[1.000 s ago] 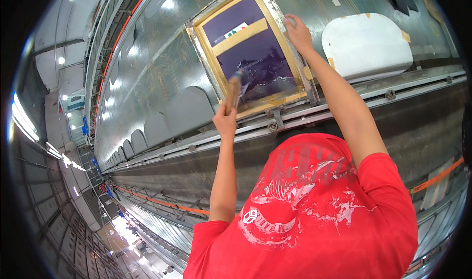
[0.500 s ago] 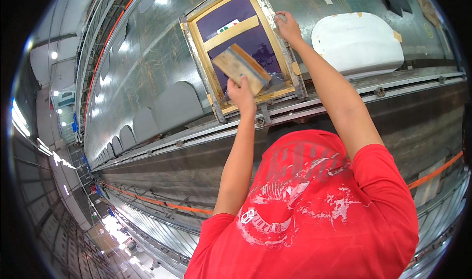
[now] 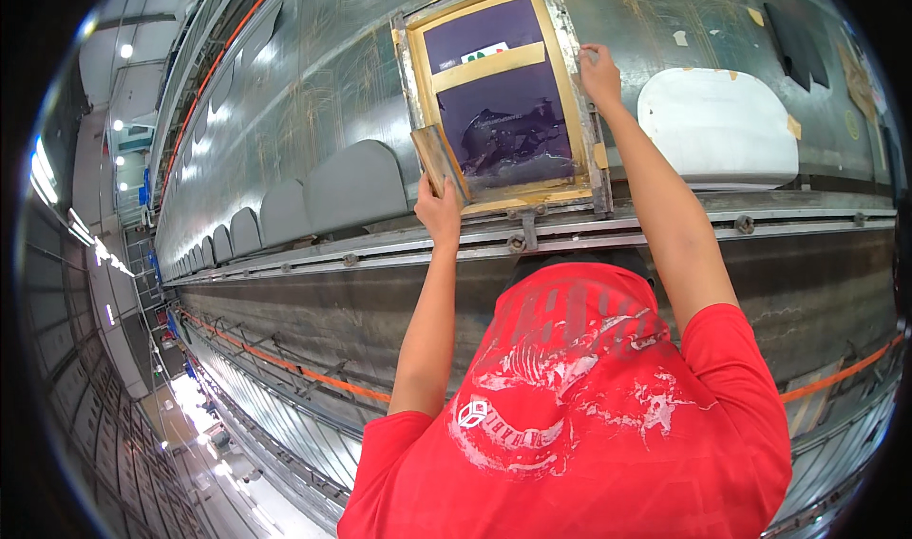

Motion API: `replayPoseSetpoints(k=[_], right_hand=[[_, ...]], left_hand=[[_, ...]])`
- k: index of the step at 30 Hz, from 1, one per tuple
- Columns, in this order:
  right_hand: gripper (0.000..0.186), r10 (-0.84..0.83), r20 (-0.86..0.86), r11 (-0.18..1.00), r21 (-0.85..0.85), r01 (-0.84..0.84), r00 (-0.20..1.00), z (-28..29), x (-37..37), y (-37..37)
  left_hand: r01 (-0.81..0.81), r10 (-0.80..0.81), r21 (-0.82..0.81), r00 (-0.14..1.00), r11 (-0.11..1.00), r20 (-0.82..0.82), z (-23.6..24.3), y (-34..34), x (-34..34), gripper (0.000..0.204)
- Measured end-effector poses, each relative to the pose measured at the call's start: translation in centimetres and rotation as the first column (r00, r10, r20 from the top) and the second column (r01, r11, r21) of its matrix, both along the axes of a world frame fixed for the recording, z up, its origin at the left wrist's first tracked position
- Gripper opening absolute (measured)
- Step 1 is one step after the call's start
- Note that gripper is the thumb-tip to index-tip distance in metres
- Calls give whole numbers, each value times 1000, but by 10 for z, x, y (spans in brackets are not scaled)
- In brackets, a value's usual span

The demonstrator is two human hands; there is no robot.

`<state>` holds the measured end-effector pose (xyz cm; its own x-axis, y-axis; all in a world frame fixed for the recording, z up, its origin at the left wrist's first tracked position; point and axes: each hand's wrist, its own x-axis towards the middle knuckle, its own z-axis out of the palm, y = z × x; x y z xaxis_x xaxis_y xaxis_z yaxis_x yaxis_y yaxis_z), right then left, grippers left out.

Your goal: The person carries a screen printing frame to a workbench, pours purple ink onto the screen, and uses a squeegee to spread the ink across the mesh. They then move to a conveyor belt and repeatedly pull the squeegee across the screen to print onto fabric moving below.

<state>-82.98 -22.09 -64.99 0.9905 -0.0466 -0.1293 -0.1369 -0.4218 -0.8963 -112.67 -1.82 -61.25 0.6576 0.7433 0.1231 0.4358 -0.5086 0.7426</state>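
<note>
A screen printing frame with worn edges lies on the metal table. Its dark purple mesh is bordered and crossed by yellowish tape, and dark wet ink covers the lower part. My left hand is closed around a squeegee with a wooden-looking handle, held tilted at the frame's lower left side. The squeegee's lower edge is partly hidden. At the frame's right rail, my right hand has its fingers curled on the edge. A small white piece with green and red marks shows near the tape strip.
Right of the frame lies a white rounded panel with tape bits. A row of grey rounded panels stretches away leftward. Along the table's near edge runs a metal rail with bolts and a clamp. Dark pieces lie far right.
My left hand has carried the squeegee from over the mesh to the frame's left side, turning it steeper. More of the inked mesh shows. My right hand stays at the right rail.
</note>
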Motion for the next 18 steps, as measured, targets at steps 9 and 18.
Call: replayPoseSetpoints(k=[9,18], right_hand=[[26,77,140,997,-23,-74,987,-6,1,-3],[25,69,6,995,-66,-68,998,1,-1,5]], left_hand=[[307,-317,-154,947,939,-49,15,-13,22,37],[727,-666,247,686,640,-293,20,-21,-33,56]])
